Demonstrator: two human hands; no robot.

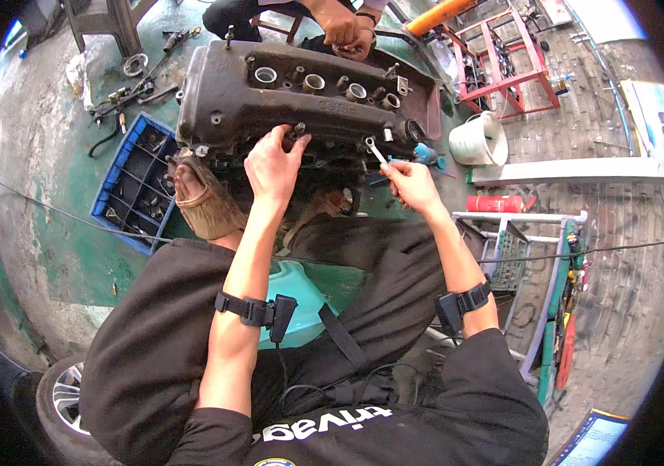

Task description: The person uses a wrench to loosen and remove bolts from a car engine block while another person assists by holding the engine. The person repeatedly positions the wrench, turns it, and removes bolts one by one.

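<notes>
A dark engine with a black valve cover (pixel 270 109) stands in front of me, a row of round openings along its top. My left hand (pixel 271 172) is at the cover's near edge, thumb and fingertips pinched on a small dark bolt (pixel 299 130). My right hand (pixel 413 186) grips a silver combination wrench (pixel 378 152) by its lower part. The wrench's ring end points up at the near right edge of the cover; whether it touches a bolt there, I cannot tell.
Across the engine show a co-worker's clasped hands (pixel 351 37). A blue divided tray (pixel 131 179) with small parts lies left. At right are a white bucket (pixel 478 140), a red extinguisher (pixel 495 203), a red metal frame (pixel 507 70) and a metal rack (pixel 530 225).
</notes>
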